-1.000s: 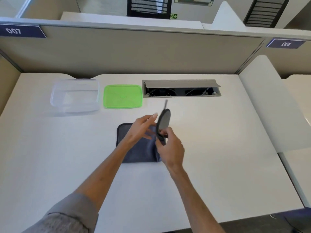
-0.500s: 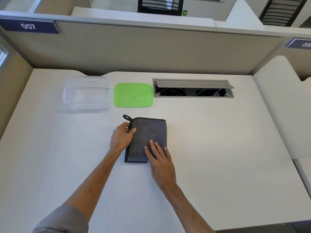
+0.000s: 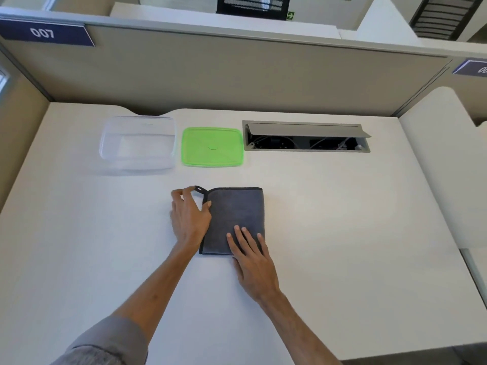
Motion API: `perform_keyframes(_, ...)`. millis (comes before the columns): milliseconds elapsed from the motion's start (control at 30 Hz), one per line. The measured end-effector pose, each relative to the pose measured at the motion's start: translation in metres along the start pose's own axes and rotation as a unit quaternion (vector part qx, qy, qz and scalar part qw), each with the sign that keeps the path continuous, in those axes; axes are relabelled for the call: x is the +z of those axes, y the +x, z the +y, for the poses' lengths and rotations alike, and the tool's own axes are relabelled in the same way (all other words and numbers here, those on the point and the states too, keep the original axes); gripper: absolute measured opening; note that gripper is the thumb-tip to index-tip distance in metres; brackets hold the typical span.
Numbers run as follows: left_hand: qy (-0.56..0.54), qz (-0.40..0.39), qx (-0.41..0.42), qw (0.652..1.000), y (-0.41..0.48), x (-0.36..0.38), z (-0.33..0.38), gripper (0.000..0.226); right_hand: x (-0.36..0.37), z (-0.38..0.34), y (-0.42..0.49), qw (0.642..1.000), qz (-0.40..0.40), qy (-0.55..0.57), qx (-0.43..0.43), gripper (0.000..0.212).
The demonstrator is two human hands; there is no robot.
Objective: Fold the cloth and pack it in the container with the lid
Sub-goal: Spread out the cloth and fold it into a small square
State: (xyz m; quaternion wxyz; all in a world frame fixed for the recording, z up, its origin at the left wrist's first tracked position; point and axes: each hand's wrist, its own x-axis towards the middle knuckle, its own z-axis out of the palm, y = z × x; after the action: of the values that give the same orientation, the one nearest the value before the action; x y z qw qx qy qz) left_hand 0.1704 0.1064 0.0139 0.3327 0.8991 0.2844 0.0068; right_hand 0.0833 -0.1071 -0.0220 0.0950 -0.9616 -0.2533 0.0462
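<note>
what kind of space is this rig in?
Most likely an open-plan office cubicle. A white desk is fenced by fabric partitions with a numbered plate, 007, and a cable hatch is set into the desktop. More desks show beyond the partition.

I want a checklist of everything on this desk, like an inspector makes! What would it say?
Surface: white desk, looks clean.
Job's things: grey cloth folded flat near the middle, its hanging loop at the far left corner; clear container open and holding nothing, at the far left; green lid lying flat beside it on the right, not touching.
Clutter: nothing seen.
Hands: left hand at the cloth's left edge, thumb on the cloth; right hand pressing flat on the near right part.
Cables: some wires inside the open cable hatch.
Surroundings: beige partition with a blue sign reading 007.
</note>
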Motion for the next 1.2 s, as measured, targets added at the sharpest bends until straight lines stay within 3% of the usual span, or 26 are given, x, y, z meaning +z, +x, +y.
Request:
perform_keyframes(100,0.047,0.034,0.088,0.994,0.003,-0.002,0.011,0.067,-0.01,-0.006,-0.005,1.0,-0.011,0.013,0.002,0.065)
perform_keyframes(167,0.071,-0.021,0.181,0.981,0.011,0.001,0.023,0.063,-0.022,-0.011,-0.01,0.996,0.022,0.071,0.055,0.064)
perform_keyframes(200,0.084,-0.064,0.224,0.969,0.017,0.005,0.029,0.062,-0.028,-0.013,-0.012,0.984,0.052,0.117,0.122,0.064)
perform_keyframes(267,0.106,-0.155,0.295,0.937,0.03,0.011,0.04,0.061,-0.034,-0.012,-0.014,0.925,0.115,0.213,0.293,0.062)
perform_keyframes(333,0.125,-0.232,0.337,0.904,0.042,0.019,0.049,0.061,-0.037,-0.01,-0.01,0.857,0.111,0.285,0.414,0.056)
perform_keyframes(433,0.163,-0.278,0.354,0.878,0.05,0.032,0.058,0.06,-0.038,-0.004,0.0,0.824,0.039,0.32,0.466,0.052)
perform_keyframes(700,0.172,-0.302,0.292,0.891,0.063,0.035,0.058,0.061,-0.055,0.017,0.013,0.72,0.003,0.478,0.502,0.032)
perform_keyframes(933,0.079,-0.375,0.186,0.905,0.067,0.019,0.042,0.053,-0.066,0.019,0.015,0.59,0.017,0.632,0.503,0.046)
perform_keyframes(1067,-0.019,-0.4,0.121,0.908,0.059,0.006,0.035,0.043,-0.064,0.027,0.017,0.551,0.044,0.65,0.521,0.043)
perform_keyframes(1200,-0.102,-0.401,0.055,0.909,0.047,-0.004,0.021,0.06,-0.061,0.037,0.02,0.548,0.04,0.675,0.493,0.032)
